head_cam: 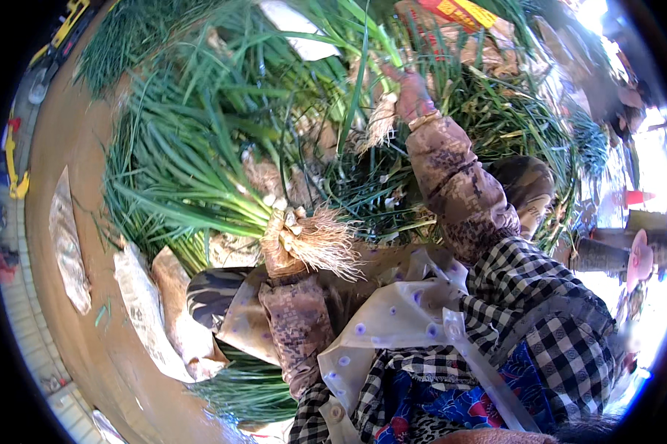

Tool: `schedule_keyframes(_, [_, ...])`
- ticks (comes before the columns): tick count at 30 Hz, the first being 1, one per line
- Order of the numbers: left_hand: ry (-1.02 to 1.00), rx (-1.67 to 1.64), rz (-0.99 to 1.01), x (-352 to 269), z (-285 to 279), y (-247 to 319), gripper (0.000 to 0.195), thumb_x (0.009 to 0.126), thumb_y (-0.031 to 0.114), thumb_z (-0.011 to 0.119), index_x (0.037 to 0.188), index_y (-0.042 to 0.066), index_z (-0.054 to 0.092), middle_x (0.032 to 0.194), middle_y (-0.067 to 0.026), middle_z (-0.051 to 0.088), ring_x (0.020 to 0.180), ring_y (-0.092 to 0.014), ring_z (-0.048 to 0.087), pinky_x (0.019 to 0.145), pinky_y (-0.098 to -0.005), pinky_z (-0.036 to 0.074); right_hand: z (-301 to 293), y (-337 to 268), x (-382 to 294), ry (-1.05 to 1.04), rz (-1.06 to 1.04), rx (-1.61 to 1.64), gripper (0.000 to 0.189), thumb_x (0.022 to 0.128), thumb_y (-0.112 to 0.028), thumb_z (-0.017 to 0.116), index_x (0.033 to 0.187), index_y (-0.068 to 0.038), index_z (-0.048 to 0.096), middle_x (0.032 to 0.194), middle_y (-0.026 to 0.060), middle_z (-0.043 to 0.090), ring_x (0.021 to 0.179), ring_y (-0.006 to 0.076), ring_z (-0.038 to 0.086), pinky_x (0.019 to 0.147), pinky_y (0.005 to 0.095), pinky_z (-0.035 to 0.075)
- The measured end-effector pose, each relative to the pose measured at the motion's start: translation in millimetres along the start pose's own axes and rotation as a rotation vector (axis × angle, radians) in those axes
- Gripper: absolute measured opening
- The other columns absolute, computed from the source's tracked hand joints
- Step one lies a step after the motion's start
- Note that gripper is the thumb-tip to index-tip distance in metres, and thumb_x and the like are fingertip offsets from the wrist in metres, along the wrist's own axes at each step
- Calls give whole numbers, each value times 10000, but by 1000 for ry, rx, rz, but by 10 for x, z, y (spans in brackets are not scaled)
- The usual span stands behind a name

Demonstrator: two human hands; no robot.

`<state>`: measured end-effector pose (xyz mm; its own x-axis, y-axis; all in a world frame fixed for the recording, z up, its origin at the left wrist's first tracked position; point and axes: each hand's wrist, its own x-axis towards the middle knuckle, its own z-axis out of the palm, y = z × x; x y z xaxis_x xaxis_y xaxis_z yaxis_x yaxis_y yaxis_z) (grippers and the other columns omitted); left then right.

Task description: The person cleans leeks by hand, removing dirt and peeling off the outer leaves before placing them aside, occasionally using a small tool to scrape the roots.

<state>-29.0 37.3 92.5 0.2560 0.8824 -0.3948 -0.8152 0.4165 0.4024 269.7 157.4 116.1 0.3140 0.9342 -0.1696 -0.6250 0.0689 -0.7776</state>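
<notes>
My left hand (278, 247) is closed around a thick bunch of onion-type greens (233, 205). Their pale stringy roots (328, 238) stick out to the right, and the long leaves fan up and left. Farther off, my right hand (412, 95) grips a smaller clump of rooted stalks (388, 72). Its roots (380, 122) hang below the fist, while its leaves run up out of view. Between the hands lie loose dark green leaves (367, 186) and more rooted stalks (264, 172). Camouflage sleeves cover both forearms.
A clear spotted plastic apron (389, 316) covers my lap. Flattened sacks (139, 311) lie on the brown floor (95, 266) at left. A red and yellow bag (461, 14) is at the top, and trimmed leaves (505, 111) are heaped at right. More greens (250, 388) lie below my left knee.
</notes>
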Motion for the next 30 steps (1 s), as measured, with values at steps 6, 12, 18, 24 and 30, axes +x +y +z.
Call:
schedule_keyframes(6, [96, 276, 42, 245, -34, -388, 359, 678, 112, 598, 999, 54, 449, 723, -102, 553, 464, -163, 521, 398, -259, 472, -33, 134, -249, -133, 175, -289, 187, 685, -37, 602, 852, 10, 530, 821, 78, 549, 705, 182, 541, 575, 308, 482])
schedule_keyframes(12, [44, 176, -5, 312, -161, -681, 328, 699, 76, 579, 996, 27, 449, 844, -95, 535, 718, -220, 538, 629, -345, 475, 321, 877, -693, -369, 420, -180, 258, 670, -33, 620, 905, 12, 524, 843, 65, 563, 784, 160, 518, 673, 272, 406])
schedule_keyframes(18, [222, 277, -4, 252, -19, -622, 137, 684, 111, 606, 737, 9, 529, 556, -50, 516, 436, -127, 469, 419, -235, 413, 347, 796, -587, -456, 631, -44, 233, 696, -68, 599, 901, 10, 519, 855, 74, 559, 781, 187, 545, 702, 348, 451])
schedule_keyframes(24, [322, 458, -20, 239, -97, -541, 214, 693, 189, 616, 574, 39, 520, 439, -29, 456, 342, -88, 331, 330, -208, 258, 415, 650, -475, -309, 514, -359, 225, 737, -100, 555, 937, -28, 482, 863, 56, 549, 742, 166, 545, 672, 303, 452])
schedule_keyframes(30, [176, 383, 17, 297, -100, -630, 223, 702, 208, 615, 599, 29, 528, 461, -42, 474, 357, -94, 371, 336, -211, 273, 140, 744, -439, -430, -308, -1743, 286, 729, -271, 551, 709, 13, 520, 548, 115, 518, 502, 233, 527, 513, 333, 412])
